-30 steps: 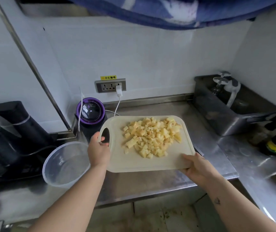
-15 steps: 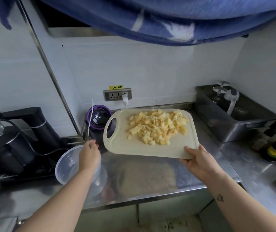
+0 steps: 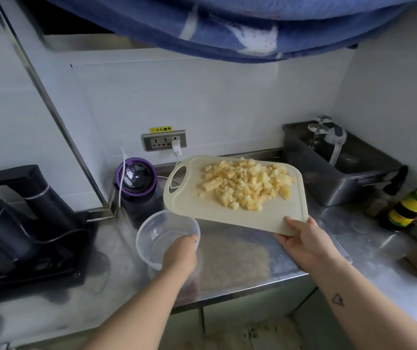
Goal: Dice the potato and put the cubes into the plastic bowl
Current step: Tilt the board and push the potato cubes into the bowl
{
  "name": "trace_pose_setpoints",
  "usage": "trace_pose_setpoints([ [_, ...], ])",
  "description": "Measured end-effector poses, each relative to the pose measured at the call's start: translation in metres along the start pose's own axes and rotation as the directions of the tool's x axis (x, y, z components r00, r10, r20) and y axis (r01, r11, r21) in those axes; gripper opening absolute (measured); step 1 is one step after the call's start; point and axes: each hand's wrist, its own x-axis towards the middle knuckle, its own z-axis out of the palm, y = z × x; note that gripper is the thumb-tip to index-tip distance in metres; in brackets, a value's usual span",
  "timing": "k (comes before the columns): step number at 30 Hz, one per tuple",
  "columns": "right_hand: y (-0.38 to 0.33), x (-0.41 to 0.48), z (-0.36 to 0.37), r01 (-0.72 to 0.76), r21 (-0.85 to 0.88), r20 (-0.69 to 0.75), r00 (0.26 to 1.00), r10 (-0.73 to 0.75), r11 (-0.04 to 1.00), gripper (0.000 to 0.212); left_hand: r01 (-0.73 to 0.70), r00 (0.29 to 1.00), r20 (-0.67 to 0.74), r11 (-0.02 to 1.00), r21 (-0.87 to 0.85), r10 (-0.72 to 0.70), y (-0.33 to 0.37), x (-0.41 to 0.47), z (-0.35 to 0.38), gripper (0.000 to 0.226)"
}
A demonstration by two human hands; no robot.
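From the head view, my left hand [image 3: 180, 257] grips the near right rim of the plastic bowl [image 3: 142, 239], fingers curled over its edge. My right hand [image 3: 303, 241] grasps the near right corner of the cutting board [image 3: 260, 219] and holds it above the bench [image 3: 240, 258]. The handle end dips left, just over the bowl's far rim. The potato cubes [image 3: 245, 185] lie heaped on the board's far half. A purple blender [image 3: 136, 178] stands behind the bowl, and a metal tub [image 3: 341, 183] sits far right.

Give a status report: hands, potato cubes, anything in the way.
Left hand grips plastic bowl rim. Right hand holds cutting board with potato cubes, none in bowl. Nothing between them.
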Motion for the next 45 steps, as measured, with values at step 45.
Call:
trace_pose_setpoints([
  [45,0.04,0.083,0.046,0.191,-0.981,0.192,0.979,0.062,0.026,0.04,0.126,0.906,-0.061,0.404,-0.906,-0.42,-0.015,0.059,-0.037,0.027],
])
